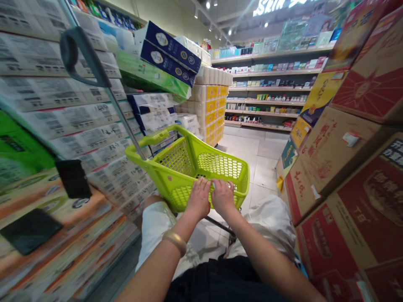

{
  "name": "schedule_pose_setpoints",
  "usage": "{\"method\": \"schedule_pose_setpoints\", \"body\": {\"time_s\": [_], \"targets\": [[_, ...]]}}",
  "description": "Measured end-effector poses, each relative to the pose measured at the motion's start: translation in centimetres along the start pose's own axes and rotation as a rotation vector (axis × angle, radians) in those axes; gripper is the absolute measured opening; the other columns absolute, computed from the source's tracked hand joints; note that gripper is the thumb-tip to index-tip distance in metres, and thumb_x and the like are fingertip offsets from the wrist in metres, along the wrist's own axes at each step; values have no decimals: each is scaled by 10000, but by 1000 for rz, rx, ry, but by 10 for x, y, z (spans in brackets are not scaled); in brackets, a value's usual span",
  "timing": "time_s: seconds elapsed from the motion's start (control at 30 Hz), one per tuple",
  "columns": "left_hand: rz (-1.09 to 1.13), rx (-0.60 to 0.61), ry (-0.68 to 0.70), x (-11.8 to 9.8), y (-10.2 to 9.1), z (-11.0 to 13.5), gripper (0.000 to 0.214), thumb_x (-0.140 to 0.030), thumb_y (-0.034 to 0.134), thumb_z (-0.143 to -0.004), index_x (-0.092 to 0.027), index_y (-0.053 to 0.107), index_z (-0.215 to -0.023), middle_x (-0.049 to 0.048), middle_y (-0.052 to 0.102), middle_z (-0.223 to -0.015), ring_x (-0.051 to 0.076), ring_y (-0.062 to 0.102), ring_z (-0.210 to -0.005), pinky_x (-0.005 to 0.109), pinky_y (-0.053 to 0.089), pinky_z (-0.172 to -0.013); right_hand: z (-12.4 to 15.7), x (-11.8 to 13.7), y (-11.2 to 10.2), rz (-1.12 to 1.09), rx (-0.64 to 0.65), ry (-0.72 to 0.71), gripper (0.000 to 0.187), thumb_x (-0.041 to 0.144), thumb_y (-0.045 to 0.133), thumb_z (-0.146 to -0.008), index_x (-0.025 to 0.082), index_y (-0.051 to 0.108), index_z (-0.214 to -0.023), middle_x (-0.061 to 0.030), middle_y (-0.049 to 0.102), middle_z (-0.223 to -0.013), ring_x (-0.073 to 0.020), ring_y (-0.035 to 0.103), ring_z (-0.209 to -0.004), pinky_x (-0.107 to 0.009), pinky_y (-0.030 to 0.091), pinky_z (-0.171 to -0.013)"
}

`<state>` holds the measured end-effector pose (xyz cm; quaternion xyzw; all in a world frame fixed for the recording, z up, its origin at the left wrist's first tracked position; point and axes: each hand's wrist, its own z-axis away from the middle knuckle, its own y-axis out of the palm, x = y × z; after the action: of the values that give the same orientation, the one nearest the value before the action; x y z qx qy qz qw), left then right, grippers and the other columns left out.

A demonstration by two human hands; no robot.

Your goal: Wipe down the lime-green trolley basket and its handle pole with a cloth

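Lime-green plastic mesh shopping basket [176,157] low in front of the person, long grey metal pull handle [122,119] with a looped grip [69,46] rising from its left corner; left hand [197,198] and right hand [223,197] side by side on the near rim, fingers of both spread apart and draped over the edge, clamped or merely resting impossible to tell; gold bangle [174,242] on the left wrist. Narrow aisle, so risk of the looped grip or a basket corner catching the tall stack of white plastic-wrapped tissue packs [67,105] on the left, with blue-and-white tissue boxes [166,52] perched at a tilt on top and liable to slide if knocked; risk too of the bare right forearm [261,256] scraping the brown cardboard cartons [340,180] on the right, corners jutting out. Inside the basket, green lattice floor and a dark slot in view, plus a tiny pale bit [213,184] by the right hand, too small to tell; cartons closed, contents hidden; yellow-banded white paper-roll bales [209,109] further along the aisle
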<state>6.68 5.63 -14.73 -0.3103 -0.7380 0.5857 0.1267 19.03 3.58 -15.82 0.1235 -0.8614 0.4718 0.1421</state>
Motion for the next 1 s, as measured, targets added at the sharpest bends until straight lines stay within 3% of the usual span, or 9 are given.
{"method": "schedule_pose_setpoints", "body": {"time_s": [0.1, 0.33, 0.57, 0.73, 1.0], "targets": [[4, -34, 13, 3, -1, 5, 697, -103, 520, -692, -122, 394, -1377, 152, 458, -1427, 284, 276, -1428, 504, 202, -1205, 5, -2, -6, 3, 15, -32, 346, 79, 469, -821, 213, 592, -1115, -68, 674, -1071, -211, 585, -1003, -407, 216, -1043], [4, -114, 18, 2, 1, 11, 678, -95, 513, -696, -110, 412, -1366, 146, 490, -1393, 277, 317, -1397, 474, 212, -1208, 40, -42, -24, -3, -65, -12, 396, 57, 460, -809, 206, 559, -1163, -59, 675, -1114, -195, 587, -1038, -390, 217, -1045], [53, -138, 28, 11, -11, 8, 547, -64, 487, -701, -186, 552, -1230, 101, 588, -1259, 251, 469, -1259, 455, 315, -1150, 39, -34, -25, -5, -58, 31, 382, 51, 467, -781, 194, 590, -1113, -64, 682, -1033, -196, 582, -982, -369, 264, -1001], [89, -157, -3, 11, -10, 12, 561, -41, 471, -685, -209, 561, -1213, 87, 577, -1262, 260, 408, -1330, 517, 200, -1198, 45, -37, -34, 0, 0, -22, 408, 73, 465, -790, 202, 573, -1162, -60, 666, -1050, -195, 580, -994, -375, 276, -1007], [156, -159, 51, 21, -10, 18, 528, -28, 445, -682, -206, 567, -1164, 75, 588, -1175, 239, 442, -1276, 516, 205, -1191, 60, -33, -32, 1, -13, -94, 373, 120, 431, -858, 168, 546, -1209, -106, 631, -1061, -233, 569, -988, -358, 425, -899]]}}
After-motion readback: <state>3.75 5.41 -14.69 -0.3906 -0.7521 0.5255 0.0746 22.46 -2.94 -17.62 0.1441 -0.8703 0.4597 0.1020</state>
